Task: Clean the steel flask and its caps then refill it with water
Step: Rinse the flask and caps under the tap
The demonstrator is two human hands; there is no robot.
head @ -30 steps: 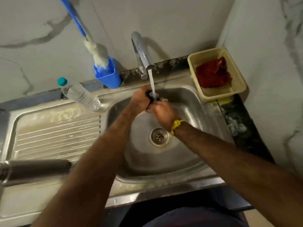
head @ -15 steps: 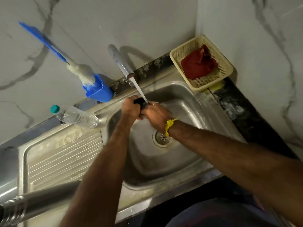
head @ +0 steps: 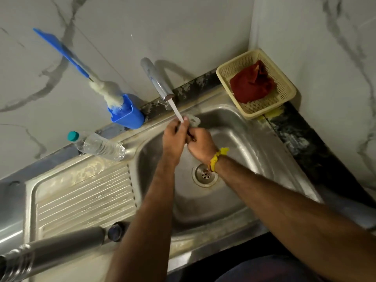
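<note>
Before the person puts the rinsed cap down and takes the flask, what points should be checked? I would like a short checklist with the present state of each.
1. Water runs from the chrome tap: ok, a stream falls on the hands.
2. Small grey flask cap is held firmly: ok, left hand and right hand both grip it.
3. Cap is fully clean: cannot tell, fingers hide most of it.
4. Grey steel flask is within reach: ok, it lies on the ribbed steel drainboard.
5. Dark round second cap is washed: cannot tell.
6. Sink drain is unblocked: ok, no water is pooling.
</note>
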